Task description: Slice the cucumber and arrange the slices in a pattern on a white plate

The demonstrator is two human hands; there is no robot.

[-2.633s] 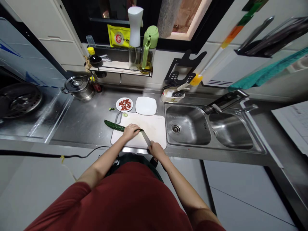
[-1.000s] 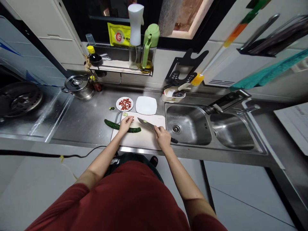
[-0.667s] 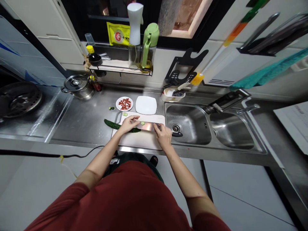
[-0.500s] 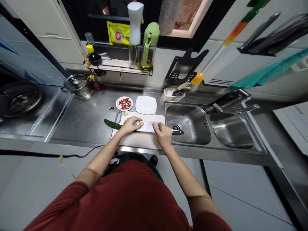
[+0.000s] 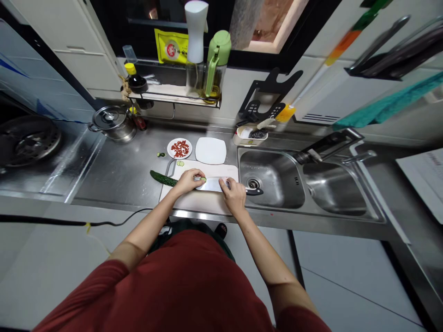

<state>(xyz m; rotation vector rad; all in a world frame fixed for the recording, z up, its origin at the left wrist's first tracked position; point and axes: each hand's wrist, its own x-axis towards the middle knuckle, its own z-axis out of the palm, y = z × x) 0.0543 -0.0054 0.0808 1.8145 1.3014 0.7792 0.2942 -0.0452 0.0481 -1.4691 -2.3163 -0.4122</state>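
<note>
A kitchen knife (image 5: 212,184) lies across the white cutting board (image 5: 204,203), its blade flat and its black handle pointing right over the sink edge. My right hand (image 5: 234,193) is closed at the blade's handle end, thumb and fingers on the metal. With its fingers pinched, my left hand (image 5: 188,180) holds a cucumber slice (image 5: 203,179) against the blade's left end. From under that hand a dark green cucumber (image 5: 162,178) sticks out to the left. A couple of pale cucumber slices (image 5: 180,163) rest at the board's top left corner.
Behind the board stand a plate of chopped red pieces (image 5: 180,148) and a white square plate (image 5: 210,151). Small cucumber ends (image 5: 161,154) lie left of them. The double sink (image 5: 273,180) adjoins on the right. A lidded pot (image 5: 112,123) stands far left, below a bottle shelf (image 5: 173,94).
Both hands stay almost in place. The left fingers shift slightly at the cucumber slice by the blade's end, and the whole view drifts a little.
</note>
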